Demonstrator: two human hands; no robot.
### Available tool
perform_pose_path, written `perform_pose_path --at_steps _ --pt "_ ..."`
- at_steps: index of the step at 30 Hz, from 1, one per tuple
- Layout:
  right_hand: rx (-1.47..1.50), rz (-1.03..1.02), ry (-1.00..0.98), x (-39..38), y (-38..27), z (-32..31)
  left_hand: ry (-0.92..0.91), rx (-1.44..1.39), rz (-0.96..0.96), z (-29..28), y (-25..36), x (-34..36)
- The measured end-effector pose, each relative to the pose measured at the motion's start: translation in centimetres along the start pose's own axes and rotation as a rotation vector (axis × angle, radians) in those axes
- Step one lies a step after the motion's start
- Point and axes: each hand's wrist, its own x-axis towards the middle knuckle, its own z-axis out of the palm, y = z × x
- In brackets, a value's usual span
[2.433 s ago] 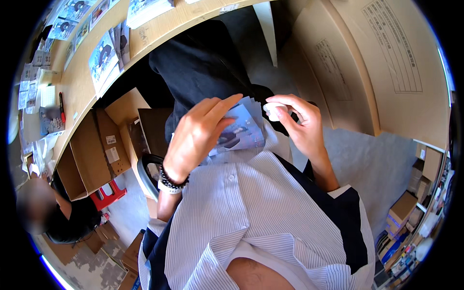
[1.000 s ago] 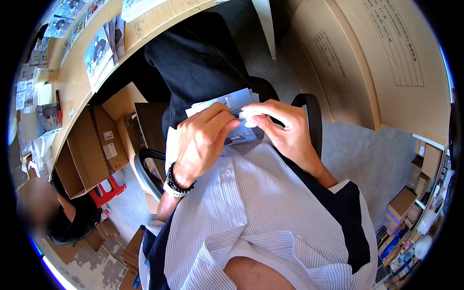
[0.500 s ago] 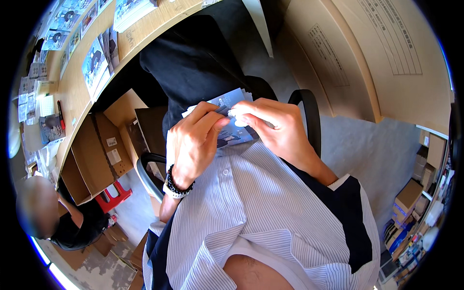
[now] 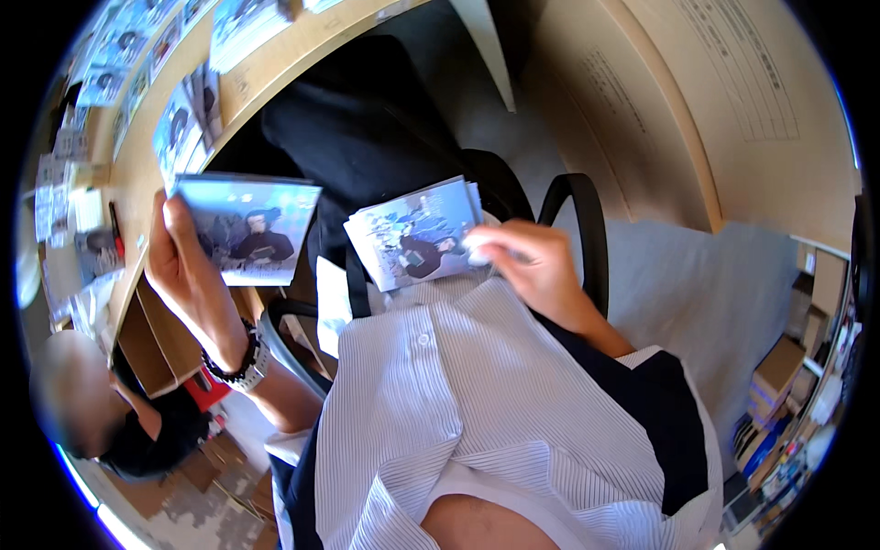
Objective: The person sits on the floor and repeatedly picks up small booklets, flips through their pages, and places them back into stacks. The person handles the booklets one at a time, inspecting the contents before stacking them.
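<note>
My left hand (image 4: 192,266), raised at the left near the desk, holds a printed card (image 4: 252,229) showing a figure in dark clothes on a pale blue background. A stack of similar cards (image 4: 399,247) rests on my lap. My right hand (image 4: 532,270) is at the stack's right side, its thumb and index finger closed on a small white object (image 4: 478,251), blurred, whose kind I cannot make out.
A wooden desk (image 4: 252,69) with piles of cards and small items curves across the upper left. Large cardboard boxes (image 4: 752,174) stand upper right, open boxes (image 4: 147,339) under the desk. A chair armrest (image 4: 596,238) is beside me. Another person (image 4: 137,440) is at lower left.
My left hand has moved away leftward with a card from the stack, which it was touching half a second ago. My right hand has shifted slightly right and down, still gripping the white object.
</note>
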Motion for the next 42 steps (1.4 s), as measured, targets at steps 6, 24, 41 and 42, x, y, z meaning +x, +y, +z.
perform_pose_path --at_steps 6,24,41,42 --pt "0.109 -0.171 0.213 3.2 -2.6 -2.6 -0.280 -0.009 0.278 2.5 2.2 -2.6" --pt "-0.184 -0.440 -0.227 4.2 -3.4 -0.9 -0.839 -0.302 -0.075 8.0 1.2 -6.9" --pt "0.075 0.067 0.121 4.1 -0.6 -5.1 -0.752 0.006 0.360 11.1 -1.8 -1.5" --pt "0.110 0.081 0.111 4.2 -0.6 -4.9 -0.775 0.041 0.460 11.5 -2.5 -1.6"
